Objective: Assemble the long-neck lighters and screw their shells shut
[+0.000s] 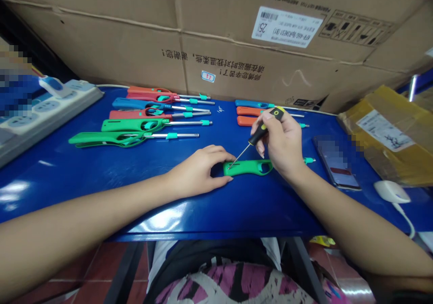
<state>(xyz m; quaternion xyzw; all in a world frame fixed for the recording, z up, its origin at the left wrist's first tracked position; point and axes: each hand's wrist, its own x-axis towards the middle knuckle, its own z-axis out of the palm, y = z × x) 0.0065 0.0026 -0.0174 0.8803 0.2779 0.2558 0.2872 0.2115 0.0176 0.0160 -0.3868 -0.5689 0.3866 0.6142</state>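
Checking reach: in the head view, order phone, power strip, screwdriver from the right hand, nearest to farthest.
1. Screwdriver: held in the right hand.
2. Phone: just right of it.
3. Power strip: far over on the left.

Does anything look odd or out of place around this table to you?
Yes, the big cardboard box at the back of the table: its printed writing is upside down, so the box seems to stand on its head. The green lighter under the screwdriver shows no obvious damage.

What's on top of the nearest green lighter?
The screwdriver seems to touch the green lighter near its handle's end; the right grip hides the lighter's middle.
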